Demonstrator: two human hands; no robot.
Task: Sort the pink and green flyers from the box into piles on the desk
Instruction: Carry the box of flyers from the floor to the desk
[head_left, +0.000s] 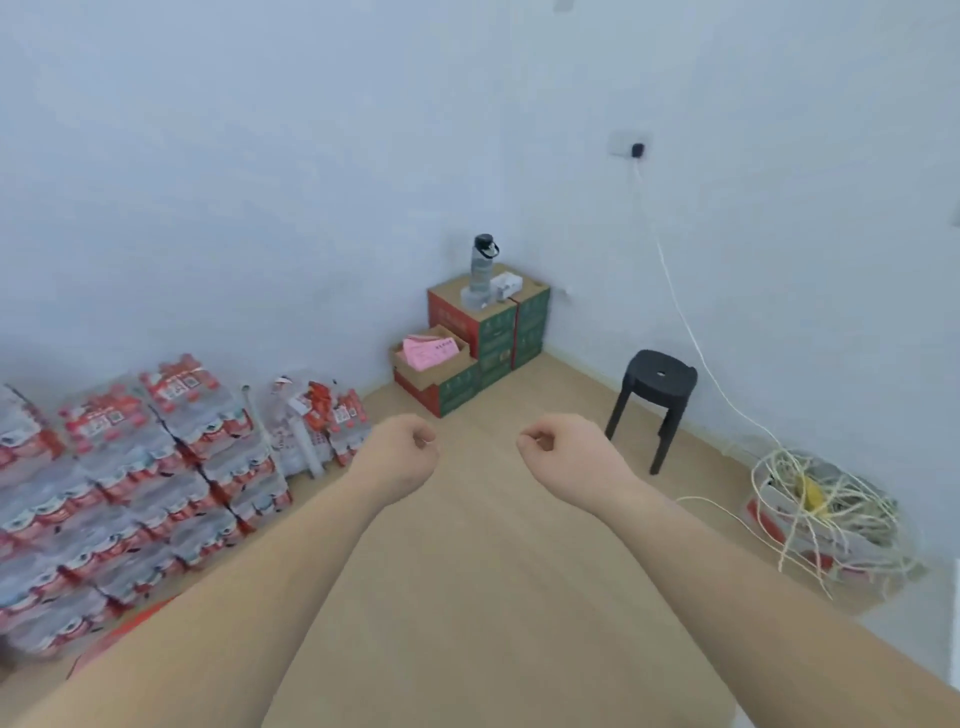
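Note:
An open cardboard box (453, 365) sits on red and green cartons in the far corner of the room, with pink flyers (428, 352) lying on top inside it. No green flyers and no desk show in this view. My left hand (402, 449) and my right hand (563, 452) are stretched out side by side over the wooden floor, well short of the box. Both hands have their fingers curled into fists and hold nothing.
Stacked packs of bottled water (135, 467) fill the left side along the wall. A black stool (655, 397) stands at the right, with a white cable (691, 332) running down from a wall socket. A tangle of cord on a box (826, 512) lies further right. A grey bottle (483, 267) stands on the upper cartons.

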